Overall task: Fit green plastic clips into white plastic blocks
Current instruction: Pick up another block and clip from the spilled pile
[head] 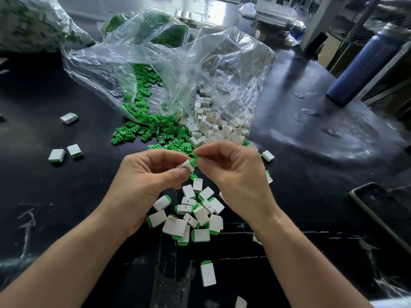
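In the head view, your left hand (151, 172) pinches a white block (185, 166) between thumb and curled fingers. Its open end is turned toward your right hand (231, 172), likely so the slot meets the part squarely. Your right hand has its fingertips clamped on a green clip (194, 161), which touches that end and seems partly entered. You hold both just above the finished pile (195, 216), probably so a done piece drops straight down. Loose green clips (155, 132) and loose white blocks (218, 130) spill from the clear bag (178, 63) just beyond, close enough for your next pick.
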A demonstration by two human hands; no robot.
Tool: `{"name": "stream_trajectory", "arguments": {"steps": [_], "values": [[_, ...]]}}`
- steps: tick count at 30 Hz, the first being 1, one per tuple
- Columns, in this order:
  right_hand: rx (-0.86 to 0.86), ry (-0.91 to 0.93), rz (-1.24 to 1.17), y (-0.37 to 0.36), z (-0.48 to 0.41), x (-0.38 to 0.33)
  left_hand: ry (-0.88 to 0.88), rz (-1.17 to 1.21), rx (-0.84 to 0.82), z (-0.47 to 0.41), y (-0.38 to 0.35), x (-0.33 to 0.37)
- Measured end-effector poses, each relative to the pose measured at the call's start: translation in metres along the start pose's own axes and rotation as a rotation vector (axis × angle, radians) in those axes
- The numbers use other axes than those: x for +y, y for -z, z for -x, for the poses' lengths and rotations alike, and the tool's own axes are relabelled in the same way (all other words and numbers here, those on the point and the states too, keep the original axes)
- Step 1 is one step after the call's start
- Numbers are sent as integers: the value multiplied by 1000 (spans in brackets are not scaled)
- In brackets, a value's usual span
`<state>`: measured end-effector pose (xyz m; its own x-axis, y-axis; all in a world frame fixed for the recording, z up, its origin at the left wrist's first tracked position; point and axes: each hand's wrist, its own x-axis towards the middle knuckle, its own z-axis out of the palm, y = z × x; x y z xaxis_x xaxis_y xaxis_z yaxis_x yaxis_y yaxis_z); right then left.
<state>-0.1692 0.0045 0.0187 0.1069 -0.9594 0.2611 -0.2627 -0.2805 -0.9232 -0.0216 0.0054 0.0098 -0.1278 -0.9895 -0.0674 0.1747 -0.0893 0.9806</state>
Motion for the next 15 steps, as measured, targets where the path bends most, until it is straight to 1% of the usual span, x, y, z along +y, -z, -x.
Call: {"name": "stream_trajectory", "arguments": {"steps": [7, 15], "values": [[19, 6, 57, 0, -1, 4, -15, -50, 15, -1, -1, -1], [-15, -10, 144, -1, 0, 4, -55, -106, 36, 3, -4, 0]]}}
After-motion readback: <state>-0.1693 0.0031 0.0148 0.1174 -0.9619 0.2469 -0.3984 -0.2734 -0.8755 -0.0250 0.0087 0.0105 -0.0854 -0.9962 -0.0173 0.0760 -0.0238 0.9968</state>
